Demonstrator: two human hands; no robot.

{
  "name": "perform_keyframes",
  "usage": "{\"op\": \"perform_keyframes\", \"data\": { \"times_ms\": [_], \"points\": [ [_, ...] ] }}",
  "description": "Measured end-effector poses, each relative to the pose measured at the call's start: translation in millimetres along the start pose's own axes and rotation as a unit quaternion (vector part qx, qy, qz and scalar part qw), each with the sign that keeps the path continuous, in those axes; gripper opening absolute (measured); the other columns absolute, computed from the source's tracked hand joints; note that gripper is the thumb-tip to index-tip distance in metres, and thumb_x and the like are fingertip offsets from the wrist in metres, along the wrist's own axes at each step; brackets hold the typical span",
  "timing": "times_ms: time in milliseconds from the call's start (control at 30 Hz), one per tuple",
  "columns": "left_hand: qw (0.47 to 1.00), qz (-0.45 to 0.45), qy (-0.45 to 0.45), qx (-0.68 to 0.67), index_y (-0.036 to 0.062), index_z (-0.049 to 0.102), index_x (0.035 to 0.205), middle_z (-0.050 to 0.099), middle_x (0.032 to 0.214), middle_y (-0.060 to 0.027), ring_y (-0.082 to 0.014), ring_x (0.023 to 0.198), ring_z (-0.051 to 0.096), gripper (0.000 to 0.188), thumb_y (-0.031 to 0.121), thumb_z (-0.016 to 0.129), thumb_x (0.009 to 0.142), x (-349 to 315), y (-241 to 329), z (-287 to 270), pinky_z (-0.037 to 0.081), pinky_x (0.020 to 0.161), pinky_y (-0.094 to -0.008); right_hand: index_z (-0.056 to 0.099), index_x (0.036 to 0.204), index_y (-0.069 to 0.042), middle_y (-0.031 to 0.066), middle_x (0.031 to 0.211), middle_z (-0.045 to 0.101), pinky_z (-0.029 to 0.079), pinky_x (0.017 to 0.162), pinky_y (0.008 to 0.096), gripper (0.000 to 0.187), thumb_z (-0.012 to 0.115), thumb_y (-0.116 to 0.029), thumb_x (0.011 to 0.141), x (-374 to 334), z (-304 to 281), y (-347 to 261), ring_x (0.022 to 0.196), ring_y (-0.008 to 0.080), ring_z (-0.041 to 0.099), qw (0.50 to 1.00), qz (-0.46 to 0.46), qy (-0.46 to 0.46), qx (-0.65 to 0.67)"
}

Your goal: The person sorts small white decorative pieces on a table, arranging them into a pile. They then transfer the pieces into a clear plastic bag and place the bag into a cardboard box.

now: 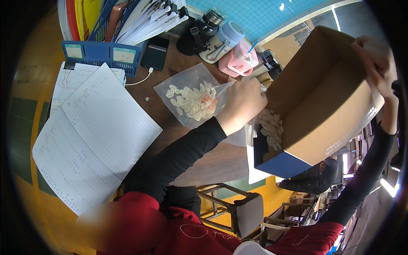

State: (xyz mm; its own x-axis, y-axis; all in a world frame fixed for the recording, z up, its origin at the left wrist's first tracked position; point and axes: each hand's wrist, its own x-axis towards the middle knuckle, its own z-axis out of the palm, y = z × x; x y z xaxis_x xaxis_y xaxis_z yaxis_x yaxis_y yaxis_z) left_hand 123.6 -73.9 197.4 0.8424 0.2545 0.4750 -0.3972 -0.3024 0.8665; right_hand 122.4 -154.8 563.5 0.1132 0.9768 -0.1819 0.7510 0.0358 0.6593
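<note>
Hands: left (243, 101) grips bag (193, 100), right (376, 59) tilts box (323, 93) (pieces inside).

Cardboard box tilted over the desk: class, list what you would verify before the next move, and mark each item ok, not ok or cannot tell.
1. Right hand grips the raised end of the cardboard box: ok.
2. Left hand is at the box's lower opening: ok.
3. Small white parts sit at the box's low end: ok.
4. Clear plastic bag lies beside the box on the desk: ok.
5. Bag mouth is open under the box: cannot tell.
6. Paper sheets lie apart from the box: ok.
</note>
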Motion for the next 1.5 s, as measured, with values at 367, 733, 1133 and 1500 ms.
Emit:
{"op": "perform_keyframes", "data": {
  "times_ms": [367,733,1133,1500],
  "points": [
    [1.0,0.001,-0.018,-0.004,-0.0023,0.071,0.076,0.07,0.076,-0.0234,-0.0423,0.077,0.071,0.015,0.012,0.068,0.079,-3.4,1.4,-1.8,0.056,0.07,-0.0504,0.053,0.066,0.008,0.0154,0.057,0.035,0.042,0.058,0.0408,0.027,0.067,0.008,0.09,17.2,9.8,-12.1,0.054,0.0319,0.048,1.0,0.002,0.013,0.028],
    [1.0,-0.005,-0.027,0.007,0.0,0.071,0.077,0.071,0.08,-0.0225,-0.0395,0.08,0.072,0.012,0.011,0.068,0.079,-4.9,2.3,2.2,0.057,0.071,-0.0492,0.048,0.063,0.006,0.0158,0.056,0.038,0.047,0.059,0.042,0.032,0.065,0.008,0.09,21.5,11.9,-22.1,0.056,0.0353,0.052,0.999,-0.004,-0.018,0.046],
    [1.0,0.007,-0.022,0.017,0.0004,0.073,0.079,0.071,0.078,-0.0218,-0.0397,0.076,0.072,0.01,0.009,0.067,0.078,-5.1,0.9,4.1,0.057,0.07,-0.0489,0.048,0.06,0.005,0.014,0.055,0.038,0.049,0.061,0.0411,0.032,0.067,0.014,0.085,37.6,16.7,-39.7,0.048,0.034,0.045,0.997,-0.05,-0.004,0.066],
    [1.0,-0.005,-0.007,0.024,-0.0003,0.072,0.078,0.071,0.077,-0.0232,-0.0412,0.078,0.073,0.014,0.012,0.066,0.08,-0.3,-5.4,2.3,0.057,0.069,-0.0507,0.048,0.06,0.002,0.0121,0.054,0.042,0.046,0.057,0.0406,0.034,0.071,0.014,0.083,33.9,13.8,-50.9,0.053,0.0312,0.051,0.997,-0.076,-0.002,0.035]
  ]
}}
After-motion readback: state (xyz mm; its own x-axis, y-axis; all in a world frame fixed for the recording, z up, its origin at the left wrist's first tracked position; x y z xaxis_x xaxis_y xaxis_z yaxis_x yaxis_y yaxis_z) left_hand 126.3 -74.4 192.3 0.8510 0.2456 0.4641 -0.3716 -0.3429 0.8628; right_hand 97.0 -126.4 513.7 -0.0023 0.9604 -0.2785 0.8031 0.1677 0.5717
